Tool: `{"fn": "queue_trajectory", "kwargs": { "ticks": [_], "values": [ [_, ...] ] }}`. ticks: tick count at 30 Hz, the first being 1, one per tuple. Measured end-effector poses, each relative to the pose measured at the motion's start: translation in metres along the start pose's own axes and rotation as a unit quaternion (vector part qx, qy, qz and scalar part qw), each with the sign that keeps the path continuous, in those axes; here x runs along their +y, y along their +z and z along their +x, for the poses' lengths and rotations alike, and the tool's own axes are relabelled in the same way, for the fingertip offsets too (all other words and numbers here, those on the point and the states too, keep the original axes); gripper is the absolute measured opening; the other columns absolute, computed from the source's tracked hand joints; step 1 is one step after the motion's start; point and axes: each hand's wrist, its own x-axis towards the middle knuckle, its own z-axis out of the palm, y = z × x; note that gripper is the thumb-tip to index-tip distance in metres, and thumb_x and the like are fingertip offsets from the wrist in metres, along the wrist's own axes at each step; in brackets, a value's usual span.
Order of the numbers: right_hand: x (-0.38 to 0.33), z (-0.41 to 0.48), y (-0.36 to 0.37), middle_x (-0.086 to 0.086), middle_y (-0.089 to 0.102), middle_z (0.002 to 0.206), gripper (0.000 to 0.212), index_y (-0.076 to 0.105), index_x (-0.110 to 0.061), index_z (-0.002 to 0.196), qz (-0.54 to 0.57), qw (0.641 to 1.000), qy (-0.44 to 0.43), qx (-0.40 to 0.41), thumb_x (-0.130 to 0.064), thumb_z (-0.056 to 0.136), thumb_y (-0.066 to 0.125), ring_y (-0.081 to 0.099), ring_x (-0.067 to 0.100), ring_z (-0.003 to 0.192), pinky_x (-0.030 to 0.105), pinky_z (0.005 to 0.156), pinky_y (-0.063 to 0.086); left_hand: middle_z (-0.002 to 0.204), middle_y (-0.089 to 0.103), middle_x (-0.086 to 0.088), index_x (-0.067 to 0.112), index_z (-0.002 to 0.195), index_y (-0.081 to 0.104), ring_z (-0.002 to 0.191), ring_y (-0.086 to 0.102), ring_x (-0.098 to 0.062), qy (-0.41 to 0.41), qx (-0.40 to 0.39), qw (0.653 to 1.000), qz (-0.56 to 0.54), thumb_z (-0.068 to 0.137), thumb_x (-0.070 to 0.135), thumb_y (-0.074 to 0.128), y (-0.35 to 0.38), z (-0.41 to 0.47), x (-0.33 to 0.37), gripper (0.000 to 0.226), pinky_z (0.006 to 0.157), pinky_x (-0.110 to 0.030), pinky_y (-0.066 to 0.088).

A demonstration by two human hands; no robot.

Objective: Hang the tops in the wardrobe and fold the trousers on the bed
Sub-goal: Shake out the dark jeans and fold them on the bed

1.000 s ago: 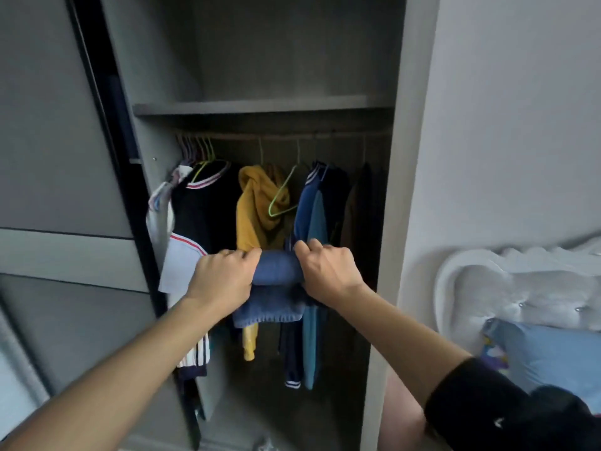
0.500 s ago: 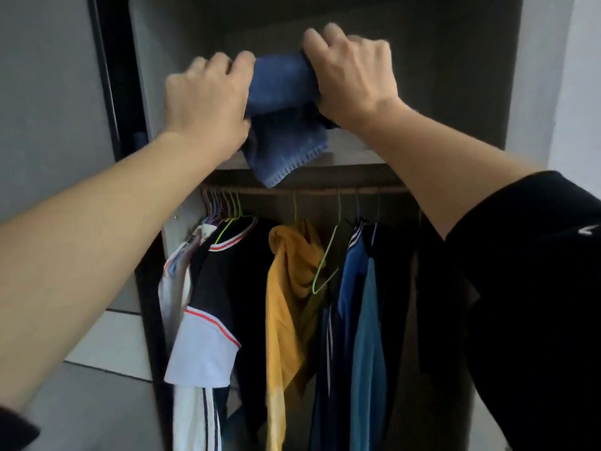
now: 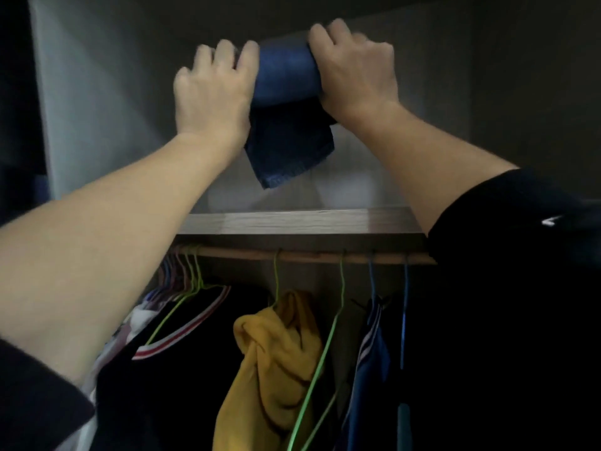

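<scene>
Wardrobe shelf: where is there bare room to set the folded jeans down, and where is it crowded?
The shelf looks bare under the folded jeans, which the left hand and right hand hold above it. Crowded: the rail below, hangers bunched at its left end.

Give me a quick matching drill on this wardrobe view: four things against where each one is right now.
Things:
1. folded blue trousers
2. yellow top
3. empty green hanger
4. wooden shelf

Places:
A. directly above the rail
B. gripped between both hands, above the shelf
C. hanging just left of the empty green hanger
D. on the rail between the yellow and blue tops

Pairs: 1-B, 2-C, 3-D, 4-A
</scene>
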Motion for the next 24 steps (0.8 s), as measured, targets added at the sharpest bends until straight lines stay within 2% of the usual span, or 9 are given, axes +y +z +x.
{"fn": "queue_trajectory", "kwargs": {
  "ticks": [2, 3, 5, 7, 9, 13, 17, 21, 24],
  "values": [
    [0.01, -0.006, 0.028, 0.012, 0.064, 0.104, 0.054, 0.055, -0.013, 0.117, -0.012, 1.0, -0.019, 0.008, -0.019, 0.069, 0.077, 0.067, 0.036, 0.079, 0.036, 0.055, 0.034, 0.123, 0.051, -0.02, 0.012, 0.138, 0.036, 0.108, 0.051, -0.043, -0.006, -0.022, 1.0, -0.018, 0.075, 0.004, 0.065, 0.028, -0.006, 0.02, 0.069, 0.067, -0.046, 0.043],
    [0.013, -0.011, 0.037, 0.013, 0.063, 0.108, 0.053, 0.052, -0.013, 0.12, 0.006, 0.998, -0.036, -0.043, -0.022, 0.073, 0.075, 0.067, 0.037, 0.085, 0.038, 0.058, 0.036, 0.125, 0.051, -0.02, 0.012, 0.138, 0.036, 0.11, 0.05, -0.042, -0.005, -0.057, 0.998, -0.034, 0.075, 0.007, 0.067, 0.041, -0.014, 0.03, 0.07, 0.068, -0.046, 0.043],
    [0.021, -0.017, 0.039, 0.013, 0.061, 0.113, 0.053, 0.05, -0.017, 0.121, 0.039, 0.974, -0.078, -0.208, -0.034, 0.077, 0.073, 0.065, 0.038, 0.095, 0.043, 0.068, 0.042, 0.123, 0.054, -0.018, 0.012, 0.132, 0.04, 0.109, 0.054, -0.041, 0.0, -0.14, 0.987, -0.073, 0.076, 0.015, 0.07, 0.062, -0.028, 0.045, 0.064, 0.071, -0.046, 0.046],
    [0.028, -0.021, 0.033, 0.005, 0.062, 0.103, 0.057, 0.055, -0.026, 0.113, 0.044, 0.927, -0.09, -0.363, -0.047, 0.067, 0.082, 0.061, 0.031, 0.09, 0.039, 0.071, 0.045, 0.117, 0.061, -0.015, 0.018, 0.124, 0.044, 0.104, 0.06, -0.039, 0.032, -0.226, 0.965, -0.129, 0.079, 0.028, 0.069, 0.076, -0.031, 0.051, 0.053, 0.074, -0.043, 0.046],
    [0.031, -0.031, 0.027, 0.0, 0.06, 0.098, 0.063, 0.057, -0.029, 0.112, 0.06, 0.89, -0.069, -0.446, -0.049, 0.06, 0.087, 0.057, 0.024, 0.087, 0.037, 0.071, 0.046, 0.114, 0.064, -0.011, 0.024, 0.12, 0.046, 0.099, 0.061, -0.036, 0.08, -0.298, 0.936, -0.17, 0.079, 0.038, 0.069, 0.078, -0.029, 0.052, 0.049, 0.073, -0.038, 0.045],
    [0.035, -0.048, 0.016, 0.001, 0.06, 0.104, 0.067, 0.053, -0.027, 0.12, 0.071, 0.88, -0.048, -0.468, -0.042, 0.064, 0.086, 0.057, 0.024, 0.091, 0.04, 0.075, 0.052, 0.108, 0.065, -0.003, 0.029, 0.115, 0.048, 0.092, 0.061, -0.032, 0.125, -0.314, 0.918, -0.208, 0.073, 0.039, 0.07, 0.073, -0.032, 0.054, 0.049, 0.069, -0.035, 0.045],
    [0.034, -0.059, -0.005, 0.001, 0.061, 0.1, 0.054, 0.052, -0.026, 0.111, 0.061, 0.853, -0.023, -0.518, -0.037, 0.068, 0.082, 0.056, 0.022, 0.083, 0.033, 0.065, 0.046, 0.113, 0.065, -0.001, 0.03, 0.12, 0.049, 0.098, 0.06, -0.031, 0.147, -0.355, 0.879, -0.284, 0.079, 0.03, 0.069, 0.073, -0.038, 0.057, 0.046, 0.078, -0.035, 0.048],
    [0.021, -0.056, -0.04, 0.003, 0.06, 0.093, 0.041, 0.057, -0.02, 0.107, -0.016, 0.834, 0.012, -0.551, -0.035, 0.074, 0.077, 0.058, 0.022, 0.08, 0.033, 0.061, 0.046, 0.121, 0.061, 0.0, 0.027, 0.133, 0.045, 0.108, 0.059, -0.024, 0.15, -0.39, 0.81, -0.41, 0.081, 0.022, 0.074, 0.076, -0.04, 0.053, 0.06, 0.085, -0.029, 0.044],
    [0.0, -0.048, -0.056, 0.005, 0.066, 0.104, 0.049, 0.062, -0.02, 0.119, -0.019, 0.839, 0.003, -0.543, -0.046, 0.078, 0.068, 0.063, 0.025, 0.09, 0.038, 0.075, 0.055, 0.132, 0.053, -0.001, 0.025, 0.146, 0.032, 0.118, 0.053, -0.022, 0.12, -0.431, 0.763, -0.466, 0.082, 0.021, 0.075, 0.075, -0.038, 0.046, 0.077, 0.093, -0.028, 0.043]
  ]
}}
